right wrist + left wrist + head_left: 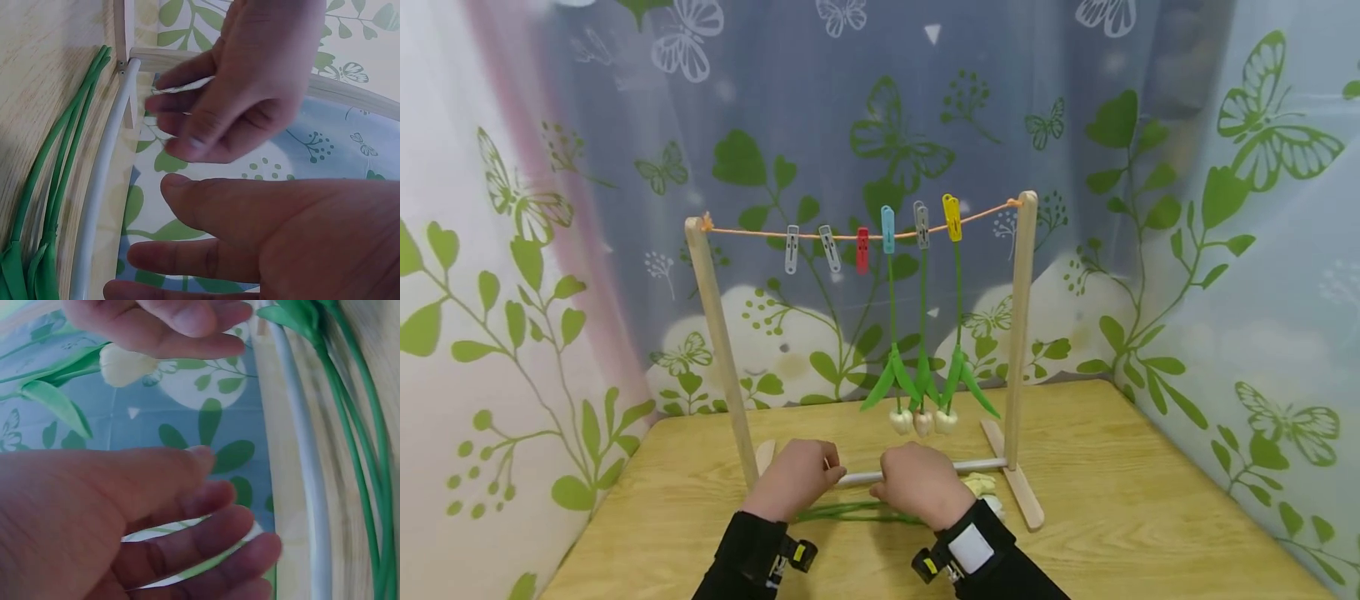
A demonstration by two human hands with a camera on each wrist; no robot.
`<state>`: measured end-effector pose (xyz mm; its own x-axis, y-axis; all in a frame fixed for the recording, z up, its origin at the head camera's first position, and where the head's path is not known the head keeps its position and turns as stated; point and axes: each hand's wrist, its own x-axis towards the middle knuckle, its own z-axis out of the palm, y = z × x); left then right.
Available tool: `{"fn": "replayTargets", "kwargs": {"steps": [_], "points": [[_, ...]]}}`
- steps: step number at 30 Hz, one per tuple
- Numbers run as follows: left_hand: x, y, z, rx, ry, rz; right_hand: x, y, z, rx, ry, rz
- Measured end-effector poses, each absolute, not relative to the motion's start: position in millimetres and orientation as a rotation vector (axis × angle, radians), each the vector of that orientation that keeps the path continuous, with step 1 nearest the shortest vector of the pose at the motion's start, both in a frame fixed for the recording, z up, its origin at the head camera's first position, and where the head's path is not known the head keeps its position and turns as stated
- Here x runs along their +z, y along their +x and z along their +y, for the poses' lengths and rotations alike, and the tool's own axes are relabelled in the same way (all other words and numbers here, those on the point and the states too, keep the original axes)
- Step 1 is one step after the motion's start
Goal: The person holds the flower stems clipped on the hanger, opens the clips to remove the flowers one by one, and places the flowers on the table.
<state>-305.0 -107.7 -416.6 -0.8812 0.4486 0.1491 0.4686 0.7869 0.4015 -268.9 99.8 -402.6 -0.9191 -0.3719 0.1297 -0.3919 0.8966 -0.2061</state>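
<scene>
My left hand (796, 478) hovers near the white crossbar (862, 478), its fingers loosely bent with nothing between them. Close to its right, my right hand (927, 485) hangs over the same bar; the right wrist view shows its thumb and fingers (175, 257) spread apart, holding nothing. Below both hands, several artificial tulips lie on the table, their green stems (827, 512) to the left and their pale heads (992, 505) partly hidden by the right wrist. Three more tulips (923, 422) hang head down from a blue peg (888, 229), a grey peg (921, 225) and a yellow peg (952, 218).
An orange string (741, 231) runs between a left wooden post (722, 350) and a right wooden post (1021, 333). Two grey pegs (792, 250) and a red peg (862, 250) hang on its left half. The wooden table (1112, 483) meets a patterned curtain (805, 333) behind.
</scene>
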Motion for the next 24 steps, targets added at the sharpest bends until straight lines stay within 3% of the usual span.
{"fn": "replayTargets", "kwargs": {"steps": [24], "points": [[-394,-329,-91,-1.337,-0.605,-2.557,-404,-270,98,0.393,0.699,-3.032]]}}
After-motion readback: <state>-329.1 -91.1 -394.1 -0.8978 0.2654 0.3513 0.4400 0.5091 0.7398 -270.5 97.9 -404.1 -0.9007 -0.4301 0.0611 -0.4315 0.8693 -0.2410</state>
